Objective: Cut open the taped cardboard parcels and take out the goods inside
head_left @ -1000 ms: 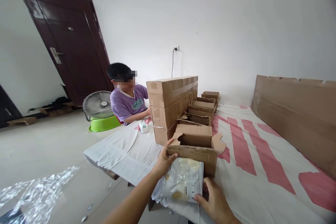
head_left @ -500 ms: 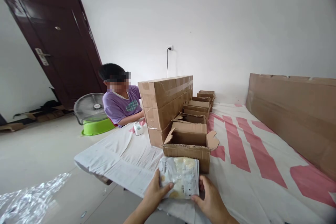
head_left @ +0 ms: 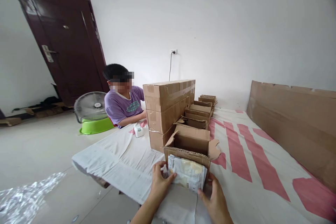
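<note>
Between my two hands is a flat white-and-yellow printed packet (head_left: pixel 187 172), tilted in front of the nearest cardboard box. My left hand (head_left: pixel 160 181) grips its left edge, thumb on the front face. At its right edge, my right hand (head_left: pixel 214 195) pinches the lower corner with thumb and fingers. Just behind the packet stands the open cardboard box (head_left: pixel 188 153), its flaps spread and its inside dark. I cannot tell whether the packet touches the box.
Further open boxes (head_left: pixel 195 123) line up behind the nearest one. Left of them rises a stack of taped cartons (head_left: pixel 168 112). A person in a purple shirt (head_left: pixel 124 106) sits beyond, near a small white device (head_left: pixel 139 130). A long cardboard panel (head_left: pixel 291 122) stands at right.
Both hands have brought the packet slightly right and nearer the box front, and it has tipped. The whole view has shifted a little. The person's head is turned slightly lower.
</note>
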`<state>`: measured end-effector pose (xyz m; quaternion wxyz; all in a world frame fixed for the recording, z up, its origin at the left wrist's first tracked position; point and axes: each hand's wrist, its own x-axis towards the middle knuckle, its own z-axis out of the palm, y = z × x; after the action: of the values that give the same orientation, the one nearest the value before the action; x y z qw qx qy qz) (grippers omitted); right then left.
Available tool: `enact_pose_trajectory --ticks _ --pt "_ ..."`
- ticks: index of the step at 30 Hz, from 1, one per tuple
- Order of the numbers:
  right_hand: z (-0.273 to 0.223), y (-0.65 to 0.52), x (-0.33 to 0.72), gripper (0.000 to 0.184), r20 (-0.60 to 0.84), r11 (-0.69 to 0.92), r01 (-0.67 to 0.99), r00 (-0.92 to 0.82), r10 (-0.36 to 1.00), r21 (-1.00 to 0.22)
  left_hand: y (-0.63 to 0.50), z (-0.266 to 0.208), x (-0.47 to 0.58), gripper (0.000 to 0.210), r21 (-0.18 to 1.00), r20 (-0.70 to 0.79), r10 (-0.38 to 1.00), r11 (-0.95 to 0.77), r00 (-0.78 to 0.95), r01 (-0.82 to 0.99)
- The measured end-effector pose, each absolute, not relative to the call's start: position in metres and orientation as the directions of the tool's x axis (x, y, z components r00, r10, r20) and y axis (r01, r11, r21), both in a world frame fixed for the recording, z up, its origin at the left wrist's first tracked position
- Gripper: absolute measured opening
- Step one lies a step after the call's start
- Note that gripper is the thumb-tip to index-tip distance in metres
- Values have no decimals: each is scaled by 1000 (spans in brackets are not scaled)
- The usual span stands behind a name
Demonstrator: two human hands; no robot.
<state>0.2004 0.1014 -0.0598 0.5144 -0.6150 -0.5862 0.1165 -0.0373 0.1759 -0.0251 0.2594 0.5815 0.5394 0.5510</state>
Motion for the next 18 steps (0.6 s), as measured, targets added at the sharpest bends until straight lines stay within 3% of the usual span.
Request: enact_pose_trajectory --ticks 3,6,11,18 --pt "-53 97 200 62 393 267 614 78 916 -743 175 -28 -39 80 916 355 920 -307 -165 258" --pt "-47 93 198 64 332 257 649 -7 943 -716 175 -29 -39 86 912 370 923 -339 -107 229" --pt "-52 95 196 61 349 228 680 44 936 -697 177 -34 -41 78 910 369 921 -330 -127 252" --pt "-65 105 195 59 411 211 698 130 902 -684 185 -29 -39 84 925 337 929 -295 -153 241"
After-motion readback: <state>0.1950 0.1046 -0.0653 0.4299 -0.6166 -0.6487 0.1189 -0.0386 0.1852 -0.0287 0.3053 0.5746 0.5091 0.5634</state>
